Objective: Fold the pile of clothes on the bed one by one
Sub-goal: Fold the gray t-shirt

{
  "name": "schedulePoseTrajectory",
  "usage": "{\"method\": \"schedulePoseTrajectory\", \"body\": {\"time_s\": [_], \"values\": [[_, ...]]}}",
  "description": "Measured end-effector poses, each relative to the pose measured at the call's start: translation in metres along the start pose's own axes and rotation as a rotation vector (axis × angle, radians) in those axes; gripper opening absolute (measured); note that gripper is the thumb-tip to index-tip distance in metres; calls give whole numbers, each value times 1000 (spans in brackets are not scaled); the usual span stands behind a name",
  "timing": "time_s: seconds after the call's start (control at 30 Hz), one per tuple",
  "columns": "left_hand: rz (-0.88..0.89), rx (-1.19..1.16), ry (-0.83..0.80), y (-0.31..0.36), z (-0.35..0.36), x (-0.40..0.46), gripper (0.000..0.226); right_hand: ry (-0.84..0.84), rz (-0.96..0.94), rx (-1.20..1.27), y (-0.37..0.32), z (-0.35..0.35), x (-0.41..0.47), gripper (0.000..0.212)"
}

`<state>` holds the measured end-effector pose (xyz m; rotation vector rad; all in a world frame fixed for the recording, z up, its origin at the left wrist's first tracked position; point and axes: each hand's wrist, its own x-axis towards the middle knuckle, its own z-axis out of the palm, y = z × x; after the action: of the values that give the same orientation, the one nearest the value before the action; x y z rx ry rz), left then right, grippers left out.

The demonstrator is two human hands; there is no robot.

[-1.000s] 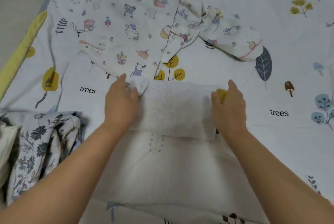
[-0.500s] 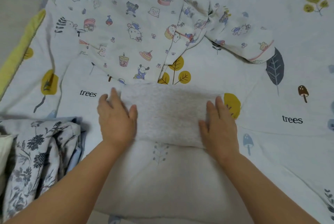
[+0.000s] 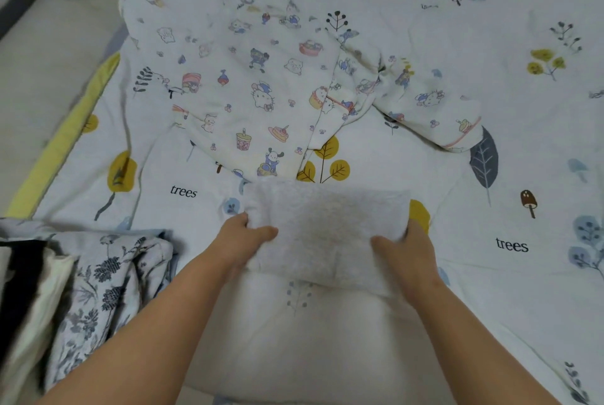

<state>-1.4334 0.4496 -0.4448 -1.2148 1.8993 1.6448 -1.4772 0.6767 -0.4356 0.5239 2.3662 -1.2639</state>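
Patterned bedsheet (image 3: 490, 45); left hand (image 3: 242, 241) and right hand (image 3: 408, 251) grip folded white towel (image 3: 327, 225) ends — uneven lift could unfold it.

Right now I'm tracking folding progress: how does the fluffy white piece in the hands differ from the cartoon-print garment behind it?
The fluffy white piece is a compact folded rectangle; the cartoon-print garment lies spread out and rumpled. The white piece is plain; the garment carries coloured characters. The left hand and right hand grip the white piece; the garment is untouched. Both rest on the bed.
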Motion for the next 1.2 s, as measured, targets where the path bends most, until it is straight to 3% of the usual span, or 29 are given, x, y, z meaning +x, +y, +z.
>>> {"method": "schedulePoseTrajectory", "body": {"time_s": [0.07,0.17,0.4,0.77,1.2], "values": [[18,-75,-57,2,-5,-13,19,3,-51,-1,-8,-7,-14,23],[64,-167,-82,9,-11,-41,32,-18,-111,-20,-20,-21,-36,19],[165,-322,-68,31,-41,-120,33,-57,-248,-33,-64,-59,-86,17],[254,-603,180,29,-121,-234,26,-308,-499,-146,-173,-58,-164,19],[265,-873,610,-41,-232,-325,21,-663,-908,-407,-278,70,-261,17]]}}
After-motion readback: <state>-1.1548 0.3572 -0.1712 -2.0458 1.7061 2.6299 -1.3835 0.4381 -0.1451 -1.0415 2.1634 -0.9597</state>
